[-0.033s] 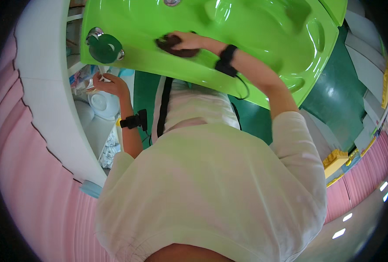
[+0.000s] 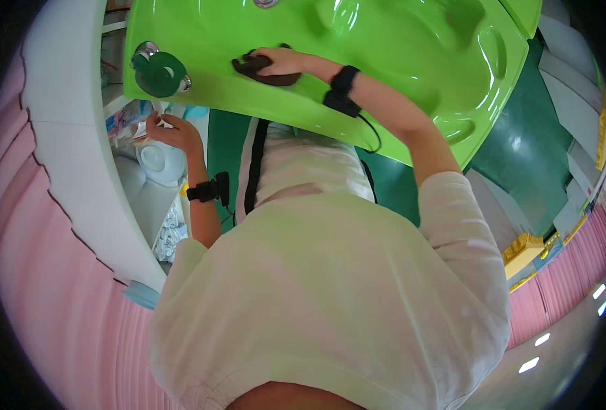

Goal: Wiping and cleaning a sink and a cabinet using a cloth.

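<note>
My right hand [image 2: 280, 62] is closed on a dark brown cloth [image 2: 280, 79] and presses it against the inner near side of a glossy green tub [image 2: 217, 85]. The cloth bunches out around the fingers. Off to the left, outside the tub, my left hand [image 2: 173, 132] is raised beside a shelf with its fingers loosely bent and apart. I see nothing held in it. Each wrist wears a black strap with a small device and a cable.
A round dark green piece [image 2: 158, 74] with chrome fittings sits at the tub's left end. White bowls [image 2: 161, 162] and packets fill the shelf on the left, inside a curved white panel [image 2: 67, 102]. A yellow object [image 2: 523, 254] stands at the right.
My right hand has slid a little to the left along the tub with the brown cloth. My left hand has hardly moved.
</note>
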The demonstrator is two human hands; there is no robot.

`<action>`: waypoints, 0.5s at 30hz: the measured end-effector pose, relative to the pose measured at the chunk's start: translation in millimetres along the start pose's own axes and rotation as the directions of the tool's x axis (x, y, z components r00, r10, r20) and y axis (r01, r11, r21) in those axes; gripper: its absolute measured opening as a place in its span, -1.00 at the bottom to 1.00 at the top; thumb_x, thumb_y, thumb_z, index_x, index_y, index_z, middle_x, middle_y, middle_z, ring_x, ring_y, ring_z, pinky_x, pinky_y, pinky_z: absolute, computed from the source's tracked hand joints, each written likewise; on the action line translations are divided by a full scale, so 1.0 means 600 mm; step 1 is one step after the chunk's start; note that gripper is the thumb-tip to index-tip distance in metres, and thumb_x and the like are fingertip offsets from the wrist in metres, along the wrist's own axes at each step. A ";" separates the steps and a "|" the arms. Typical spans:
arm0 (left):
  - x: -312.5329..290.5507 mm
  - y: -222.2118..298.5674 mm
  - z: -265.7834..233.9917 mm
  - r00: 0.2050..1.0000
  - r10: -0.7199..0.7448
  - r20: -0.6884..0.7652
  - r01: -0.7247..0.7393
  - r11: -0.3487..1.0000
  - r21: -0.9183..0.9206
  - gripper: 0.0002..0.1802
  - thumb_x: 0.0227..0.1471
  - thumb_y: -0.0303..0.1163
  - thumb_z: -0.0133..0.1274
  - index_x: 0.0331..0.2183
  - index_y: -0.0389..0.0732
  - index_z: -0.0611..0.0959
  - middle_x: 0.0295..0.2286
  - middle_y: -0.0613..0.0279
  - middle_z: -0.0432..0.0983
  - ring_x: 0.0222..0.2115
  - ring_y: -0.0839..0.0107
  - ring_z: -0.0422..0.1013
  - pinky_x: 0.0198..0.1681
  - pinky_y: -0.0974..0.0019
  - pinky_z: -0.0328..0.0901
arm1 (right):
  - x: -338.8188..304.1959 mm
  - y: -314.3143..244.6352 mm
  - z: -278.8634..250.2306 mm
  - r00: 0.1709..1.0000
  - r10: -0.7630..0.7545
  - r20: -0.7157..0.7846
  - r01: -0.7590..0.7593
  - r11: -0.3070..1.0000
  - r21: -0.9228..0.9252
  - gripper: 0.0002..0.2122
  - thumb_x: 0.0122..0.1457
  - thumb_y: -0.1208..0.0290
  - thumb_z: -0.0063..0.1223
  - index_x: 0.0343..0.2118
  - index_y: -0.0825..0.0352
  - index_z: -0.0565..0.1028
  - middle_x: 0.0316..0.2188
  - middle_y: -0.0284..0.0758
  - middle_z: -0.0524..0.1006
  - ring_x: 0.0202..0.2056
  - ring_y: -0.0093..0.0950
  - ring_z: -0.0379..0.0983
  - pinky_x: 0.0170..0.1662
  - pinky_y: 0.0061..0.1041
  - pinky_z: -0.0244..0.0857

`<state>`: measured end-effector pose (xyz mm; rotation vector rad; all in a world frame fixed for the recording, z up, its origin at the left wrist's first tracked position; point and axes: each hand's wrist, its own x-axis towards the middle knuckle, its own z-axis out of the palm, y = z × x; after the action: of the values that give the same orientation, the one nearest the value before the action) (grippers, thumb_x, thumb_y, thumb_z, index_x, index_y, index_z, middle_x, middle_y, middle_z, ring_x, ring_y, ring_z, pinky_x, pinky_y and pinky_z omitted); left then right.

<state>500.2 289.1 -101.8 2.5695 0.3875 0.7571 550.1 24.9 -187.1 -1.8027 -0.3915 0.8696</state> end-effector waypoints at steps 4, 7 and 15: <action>-0.031 0.044 -0.007 0.962 0.193 0.192 -0.165 0.975 -0.149 -0.75 -0.13 -0.62 -0.13 -0.29 -0.33 0.39 -0.35 0.06 0.30 -0.36 0.18 0.23 -0.29 0.23 0.14 | -0.048 0.012 -0.010 0.995 -0.020 0.099 0.018 1.000 0.020 -0.42 -0.07 -0.02 -0.06 -0.03 0.25 0.23 -0.19 -0.14 0.41 -0.18 -0.24 0.34 -0.14 -0.35 0.20; -0.045 0.079 0.021 0.791 0.493 0.363 -0.454 0.870 -0.192 -0.71 -0.17 -0.60 -0.08 -0.28 -0.28 0.42 -0.28 0.06 0.34 -0.28 0.15 0.27 -0.20 0.23 0.16 | -0.180 0.030 -0.054 0.949 0.219 0.225 -0.194 0.972 -0.131 -0.37 -0.02 -0.10 -0.15 0.02 0.28 0.19 -0.11 -0.07 0.34 -0.10 -0.18 0.28 -0.04 -0.37 0.14; -0.035 0.152 0.086 0.415 0.708 0.571 -0.524 0.699 -0.487 -0.72 -0.15 -0.50 -0.02 -0.27 -0.24 0.49 -0.22 0.18 0.38 -0.19 0.19 0.29 -0.11 0.20 0.18 | -0.516 0.077 -0.077 0.784 0.614 -0.095 -0.613 0.739 -0.282 -0.53 -0.15 0.23 -0.06 -0.09 0.20 0.31 -0.31 -0.12 0.46 -0.28 -0.18 0.39 -0.21 -0.30 0.26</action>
<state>525.5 185.3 -106.5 2.4781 -0.9395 -0.1156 365.8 -218.6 -103.7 -2.2643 0.1072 1.3245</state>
